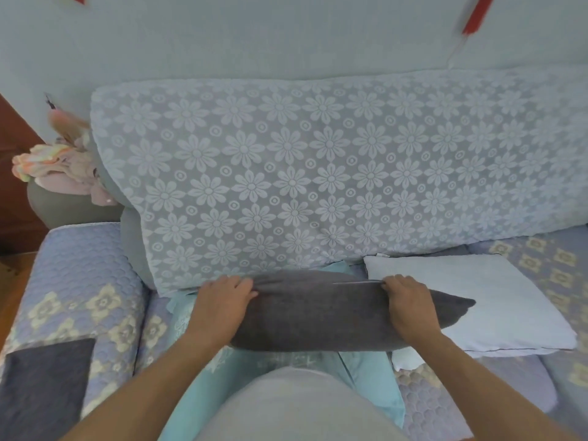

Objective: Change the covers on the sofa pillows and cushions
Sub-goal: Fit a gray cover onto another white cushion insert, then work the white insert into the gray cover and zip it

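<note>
Grey-covered pillow (318,313) being zipped: left hand (222,300) grips its edge, right hand (407,300) pinches the zipper; bare pillow (477,297) at three o'clock awaits.

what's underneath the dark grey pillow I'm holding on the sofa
Turquoise fabric spreads out beneath the dark grey pillow; its right corner overlaps a white pillow. How the fabric lies directly under it is hidden.

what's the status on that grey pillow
Left hand grips grey pillow edge; right hand pinches its zipper. White pillow alongside, nothing blocking.
</note>
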